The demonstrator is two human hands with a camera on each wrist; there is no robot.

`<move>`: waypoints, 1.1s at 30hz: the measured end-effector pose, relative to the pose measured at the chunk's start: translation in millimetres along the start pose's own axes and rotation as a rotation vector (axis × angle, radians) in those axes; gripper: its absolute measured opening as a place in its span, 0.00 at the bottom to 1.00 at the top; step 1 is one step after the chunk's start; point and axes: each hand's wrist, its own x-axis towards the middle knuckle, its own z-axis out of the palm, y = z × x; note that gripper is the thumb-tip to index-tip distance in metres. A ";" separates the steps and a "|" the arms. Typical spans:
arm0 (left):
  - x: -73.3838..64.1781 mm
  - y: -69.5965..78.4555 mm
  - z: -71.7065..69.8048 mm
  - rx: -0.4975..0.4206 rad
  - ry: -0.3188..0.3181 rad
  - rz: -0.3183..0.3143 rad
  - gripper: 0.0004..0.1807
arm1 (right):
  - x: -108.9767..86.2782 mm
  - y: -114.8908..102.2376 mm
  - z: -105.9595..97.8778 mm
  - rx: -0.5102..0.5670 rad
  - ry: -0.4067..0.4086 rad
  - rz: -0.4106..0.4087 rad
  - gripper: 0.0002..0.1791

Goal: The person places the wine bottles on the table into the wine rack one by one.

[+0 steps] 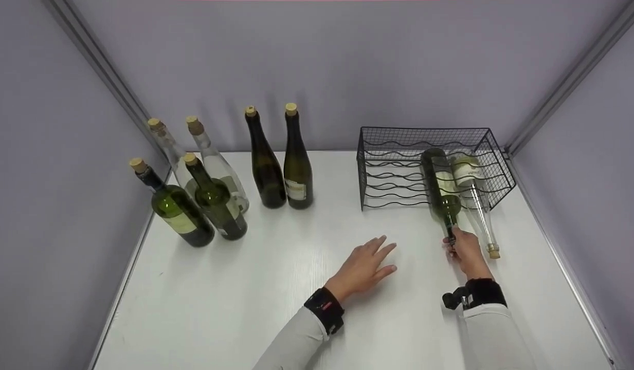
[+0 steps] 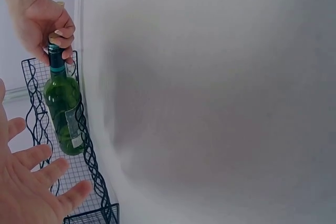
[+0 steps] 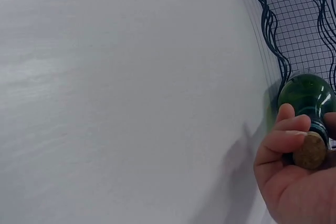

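A green wine bottle [image 1: 440,187] lies in the black wire rack [image 1: 394,205], its neck toward me. My right hand [image 1: 467,249] grips it by the neck, fingers wrapped just behind the cork [image 3: 310,150]. In the left wrist view the green bottle [image 2: 63,103] rests among the wavy rack wires with the right hand [image 2: 44,22] at its top. Beside it in the rack lies a clear bottle [image 1: 478,205], its corked end jutting out at the front. My left hand [image 1: 363,270] hovers over the white table, fingers spread and holding nothing.
On the left of the table [image 1: 219,308] stand two green bottles [image 1: 183,216] and two clear corked bottles [image 1: 221,167]. Two dark bottles [image 1: 297,169] stand nearer the middle by the back wall. Grey walls [image 1: 327,67] enclose the table at the back and sides.
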 end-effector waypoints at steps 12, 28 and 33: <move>13.1 8.6 -2.0 0.039 0.021 -0.013 0.34 | 2.1 0.0 8.7 -0.258 0.093 -0.116 0.25; 13.3 8.4 -2.0 0.042 -0.004 -0.029 0.35 | 4.6 1.0 17.6 -0.615 0.237 -0.255 0.28; 12.2 8.5 -2.0 0.040 -0.005 -0.027 0.34 | 4.5 1.1 16.9 -0.609 0.239 -0.241 0.28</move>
